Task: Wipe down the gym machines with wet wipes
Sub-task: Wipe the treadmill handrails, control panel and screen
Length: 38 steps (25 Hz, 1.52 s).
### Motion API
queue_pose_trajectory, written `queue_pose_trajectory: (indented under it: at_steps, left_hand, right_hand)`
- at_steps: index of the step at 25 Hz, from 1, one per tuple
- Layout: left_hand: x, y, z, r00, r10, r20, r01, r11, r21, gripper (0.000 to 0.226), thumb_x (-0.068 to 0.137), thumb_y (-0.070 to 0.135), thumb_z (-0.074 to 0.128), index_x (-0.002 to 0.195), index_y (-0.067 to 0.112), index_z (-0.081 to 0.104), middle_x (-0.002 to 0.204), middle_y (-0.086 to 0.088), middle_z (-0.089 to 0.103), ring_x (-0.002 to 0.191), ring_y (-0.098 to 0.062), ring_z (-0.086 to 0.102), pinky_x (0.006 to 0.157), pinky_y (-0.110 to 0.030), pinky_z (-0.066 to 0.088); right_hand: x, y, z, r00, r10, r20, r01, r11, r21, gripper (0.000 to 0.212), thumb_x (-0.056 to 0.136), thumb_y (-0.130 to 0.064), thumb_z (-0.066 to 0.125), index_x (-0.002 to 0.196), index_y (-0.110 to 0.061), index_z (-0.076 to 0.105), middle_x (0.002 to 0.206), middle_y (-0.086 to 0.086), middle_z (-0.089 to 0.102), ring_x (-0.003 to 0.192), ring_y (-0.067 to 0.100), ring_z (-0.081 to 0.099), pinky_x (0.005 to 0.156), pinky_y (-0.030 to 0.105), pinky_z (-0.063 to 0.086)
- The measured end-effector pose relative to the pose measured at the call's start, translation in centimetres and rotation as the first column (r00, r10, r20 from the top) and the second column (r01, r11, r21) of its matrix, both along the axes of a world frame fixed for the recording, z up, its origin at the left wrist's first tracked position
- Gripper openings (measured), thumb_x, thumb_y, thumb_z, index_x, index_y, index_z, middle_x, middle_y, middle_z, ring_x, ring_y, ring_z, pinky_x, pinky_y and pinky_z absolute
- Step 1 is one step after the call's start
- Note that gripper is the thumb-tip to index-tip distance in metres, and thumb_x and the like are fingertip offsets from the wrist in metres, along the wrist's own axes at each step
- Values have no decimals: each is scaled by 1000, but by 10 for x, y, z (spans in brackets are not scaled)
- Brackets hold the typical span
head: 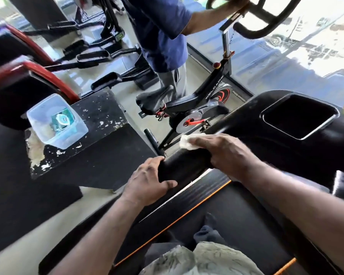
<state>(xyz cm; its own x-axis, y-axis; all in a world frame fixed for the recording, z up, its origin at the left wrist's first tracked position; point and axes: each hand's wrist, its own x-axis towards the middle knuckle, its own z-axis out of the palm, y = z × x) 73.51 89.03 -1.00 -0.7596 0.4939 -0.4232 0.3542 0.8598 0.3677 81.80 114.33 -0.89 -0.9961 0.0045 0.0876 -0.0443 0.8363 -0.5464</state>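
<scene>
Indoors, a black treadmill (286, 135) fills the frame from 3 to 6 o'clock, its belt (236, 225) edged with an orange stripe and running beneath the wearer's legs. Its padded handrail (185, 165) juts from the console toward 9 o'clock, ending near the centre of the frame.

At 12 o'clock a second person in a blue shirt (159, 26) stands beside a black-and-red spin bike (197, 104), one arm reaching out to its handlebars (266, 26). Elliptical trainers (91, 54) stand at 11 o'clock.

At 9 o'clock a scuffed black box (99, 116) with flaking paint carries a clear plastic tub (81, 128); a teal pack (63, 120) lies inside it.

Both forearms come up from 6 o'clock. The left hand (149, 181) is clamped over the free end of the handrail, back of the hand up, fingers wrapped over the top and thumb hooked under the near side. The right hand (224, 151) sits farther along the same rail toward the console, palm down, knuckles raised, fingers curled over the padding.

A crumpled white wet wipe (187, 141) is pinned under the right fingers against the rail's top, its loose edge poking out past the fingertips toward 10 o'clock. The two hands are apart, with bare padding between them.
</scene>
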Motion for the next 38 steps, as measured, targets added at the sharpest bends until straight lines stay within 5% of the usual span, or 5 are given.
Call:
queue_pose_trajectory:
  at_steps: [17, 20, 25, 32, 38]
  left_hand:
    - [10, -16, -8, 995, 90, -36, -89, 995, 39, 94, 81, 75, 70, 155, 24, 41, 152, 0, 52, 141, -24, 48, 113, -40, 44]
    - [5, -66, -7, 998, 62, 4, -62, 998, -5, 108, 73, 91, 59, 157, 28, 38, 155, 4, 49, 141, -21, 49, 110, -44, 48]
    - [4, -145, -16, 996, 33, 80, -38, 997, 64, 117, 73, 96, 54, 163, 26, 29, 167, 4, 36, 152, -17, 36, 120, -41, 38]
    - [-2, -174, -39, 979, -199, 42, 196, 979, 56, 126, 80, 88, 57, 167, 13, 5, 173, -7, 19, 158, -24, 22, 129, -38, 23]
    - [-4, -189, -35, 971, -221, 92, 222, 975, 4, 129, 80, 89, 56, 167, 11, 0, 175, -7, 12, 161, -24, 14, 131, -38, 18]
  right_hand:
    - [-10, -84, -29, 984, -160, 77, 127, 937, 326, 73, 101, -71, 30, 150, -19, 50, 151, 2, 53, 149, 22, 38, 129, 42, 18]
    - [-5, -105, -18, 974, 164, 154, -202, 941, 272, 69, 103, -64, 35, 160, -25, 35, 159, -1, 48, 153, 13, 34, 130, 34, 14]
    - [-21, -74, -10, 928, -366, 75, 317, 877, 361, 69, 99, -57, 25, 148, -16, 51, 148, 7, 58, 144, 23, 44, 127, 40, 21]
    - [-5, -198, -19, 978, 84, 191, -126, 967, 220, 56, 110, -44, 35, 162, -24, 32, 160, -7, 47, 152, 7, 35, 129, 34, 17]
    - [-26, -110, -18, 954, -288, 87, 258, 932, 256, 40, 99, -11, 57, 130, -33, 70, 128, -1, 70, 119, 30, 60, 109, 28, 42]
